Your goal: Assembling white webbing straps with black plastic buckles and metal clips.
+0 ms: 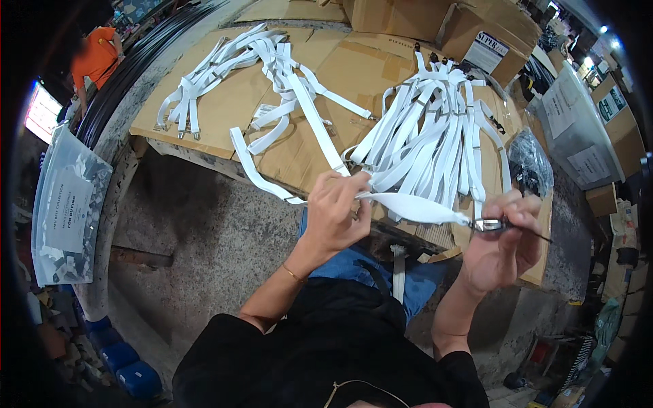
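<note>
My left hand (338, 211) pinches a white elastic suspender strap (415, 207) just past the near edge of the work table. From there the strap stretches across to my right hand (507, 241), whose fingers grip the shiny metal clip (487, 225) at its end. A thin dark piece sticks out beyond those fingers; its kind I cannot make out. Another length of the white strap runs from my left hand back onto the table. Beyond my hands lies a fanned bundle of white suspenders (425, 146) with metal fittings. A looser heap of white suspenders (272, 64) rests farther left.
Flattened cardboard (354, 75) covers the table. Cardboard boxes (401, 17) stand along the back. A plastic bag of dark parts (529, 160) lies at the right, near a translucent bin (581, 129). Another bin (71, 204) is at far left. A person in orange (95, 58) is beyond.
</note>
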Motion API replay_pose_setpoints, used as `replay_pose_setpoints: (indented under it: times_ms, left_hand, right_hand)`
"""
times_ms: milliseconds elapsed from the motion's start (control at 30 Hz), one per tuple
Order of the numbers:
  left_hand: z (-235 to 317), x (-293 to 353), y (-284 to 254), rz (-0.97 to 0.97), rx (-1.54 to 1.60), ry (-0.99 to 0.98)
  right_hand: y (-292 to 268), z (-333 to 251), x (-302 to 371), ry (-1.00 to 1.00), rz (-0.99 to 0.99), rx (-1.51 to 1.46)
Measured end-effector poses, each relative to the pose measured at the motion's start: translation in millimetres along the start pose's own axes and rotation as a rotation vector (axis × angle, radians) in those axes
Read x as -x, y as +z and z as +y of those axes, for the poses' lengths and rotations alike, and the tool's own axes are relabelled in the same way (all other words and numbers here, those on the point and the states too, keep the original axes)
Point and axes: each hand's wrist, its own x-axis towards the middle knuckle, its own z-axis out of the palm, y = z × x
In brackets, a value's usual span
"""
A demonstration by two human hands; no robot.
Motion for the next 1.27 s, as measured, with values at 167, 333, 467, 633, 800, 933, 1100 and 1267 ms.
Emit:
replay_pose_setpoints:
  times_ms: [167, 333, 467, 633, 800, 933, 1100, 1267]
  left_hand:
    - [-1, -9, -9, -0.328, 0.08, 0.007]
    - [-21, -36, -32, 0.085, -0.163, 0.162]
    - [-65, -49, -46, 0.212, -0.19, 0.181]
    - [-62, -51, -37, -0.125, -0.019, -0.015]
    - [-40, -40, -44, -0.795, 0.43, -0.196]
    - [-22, -29, -67, -1.198, 0.633, -0.261]
    - [-3, 16, -55, -1.464, 1.167, -0.605]
    - [-7, 78, -10, -1.585, 1.22, -0.41]
  right_hand:
    - [-1, 2, -1, 0.059, 0.038, 0.04]
    - [-24, -1, -7, 0.059, 0.156, 0.041]
    - [-56, -16, -25, 0.072, 0.38, -0.177]
    - [-94, -30, -67, 0.021, 0.362, -0.27]
    - [-131, -46, -147, -0.013, 0.411, -0.126]
    - [-196, -55, -211, -0.04, 0.511, -0.024]
    - [-235, -26, -253, 0.125, 0.306, 0.246]
    - [-243, 10, -267, 0.237, 0.248, 0.465]
